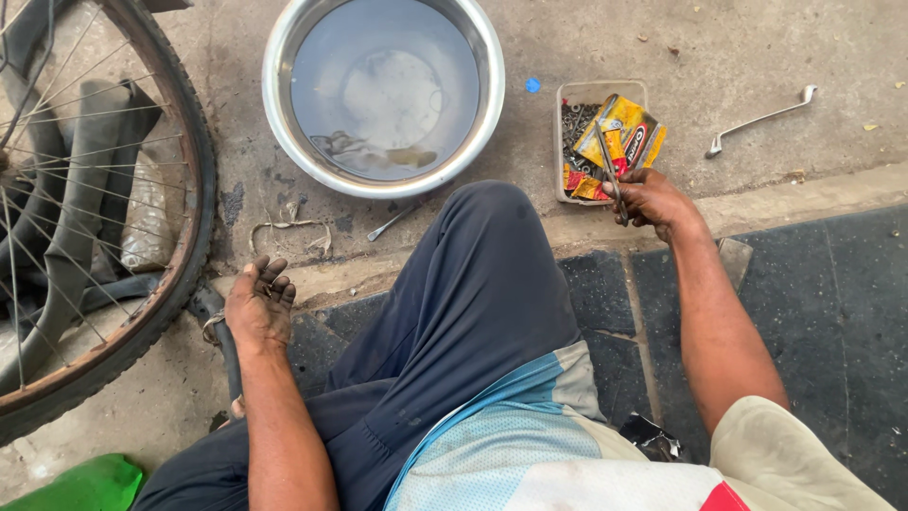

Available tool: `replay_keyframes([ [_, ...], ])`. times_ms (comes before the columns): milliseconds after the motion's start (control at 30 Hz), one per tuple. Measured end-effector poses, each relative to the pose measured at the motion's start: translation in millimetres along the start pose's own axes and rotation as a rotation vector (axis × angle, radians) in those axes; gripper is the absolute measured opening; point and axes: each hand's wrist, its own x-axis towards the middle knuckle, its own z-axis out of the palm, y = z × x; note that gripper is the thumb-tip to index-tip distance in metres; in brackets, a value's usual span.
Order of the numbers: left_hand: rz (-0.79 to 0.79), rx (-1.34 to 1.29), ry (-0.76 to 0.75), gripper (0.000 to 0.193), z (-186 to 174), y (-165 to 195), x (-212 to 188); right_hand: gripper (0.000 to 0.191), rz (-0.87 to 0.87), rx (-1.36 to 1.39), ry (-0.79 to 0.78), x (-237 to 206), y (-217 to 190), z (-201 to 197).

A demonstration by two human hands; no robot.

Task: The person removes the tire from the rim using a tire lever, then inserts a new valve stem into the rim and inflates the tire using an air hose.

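The right hand (651, 197) has its fingers closed around a thin metal tool (610, 170), held just above the small tray (567, 95) of hardware and yellow packets on the far right. The left hand (258, 303) rests loosely curled and empty beside the bicycle wheel (180, 227) at left. The narrow tool could slip from greasy fingers, or snag a packet and tip the light tray.

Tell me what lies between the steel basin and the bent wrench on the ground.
In the head view, a small plastic tray of screws and yellow packets sits between the basin and the wrench.

dusty concrete ground (757, 47), dark stone slabs (832, 312), seemingly daylight.
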Motion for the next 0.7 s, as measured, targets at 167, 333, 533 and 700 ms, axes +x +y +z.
replay_keyframes([
  [167,0.003,-0.015,0.005,0.033,2.9,4.0,-5.0,0.07,-0.053,-0.076,-0.025,5.2,-5.3,2.2],
  [333,-0.004,0.046,0.044,0.034,5.6,4.7,-6.0,0.071,-0.074,-0.368,0.09,14.6,-17.5,9.0],
  [533,0.002,0.041,0.014,0.034,2.1,2.9,-2.3,0.066,-0.095,-0.253,0.118,28.7,-25.2,18.3],
  [700,-0.025,0.031,0.022,0.032,-1.2,-0.1,2.2,0.061,-0.104,-0.009,0.093,29.2,-13.0,29.6],
])
